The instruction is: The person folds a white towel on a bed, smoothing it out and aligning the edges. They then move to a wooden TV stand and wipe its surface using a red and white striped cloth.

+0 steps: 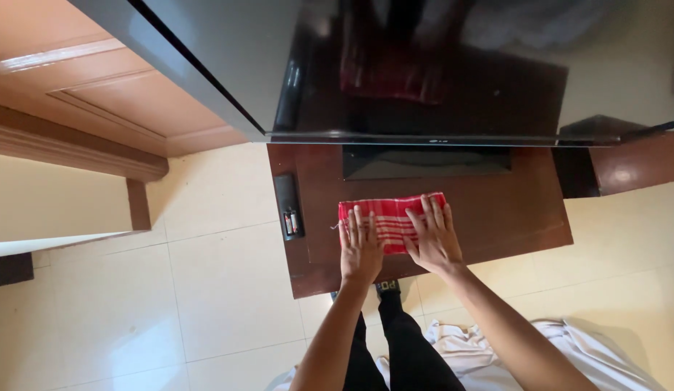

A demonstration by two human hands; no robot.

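Cream floor tiles [228,289] surround a dark brown wooden table [511,217] under a black television [424,65]. Left hand [361,250] and right hand [435,237], fingers spread flat, press a red striped folded cloth [391,217] at the table's middle, beside a black remote control [288,206].

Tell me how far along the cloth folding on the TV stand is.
Done: the red checked cloth already lies as a neat flat rectangle on the dark wooden stand, in front of the television. In hand: the left hand and right hand both press flat on it, palms down. Left: white fabric lies crumpled on the floor; the remote sits untouched beside the cloth.
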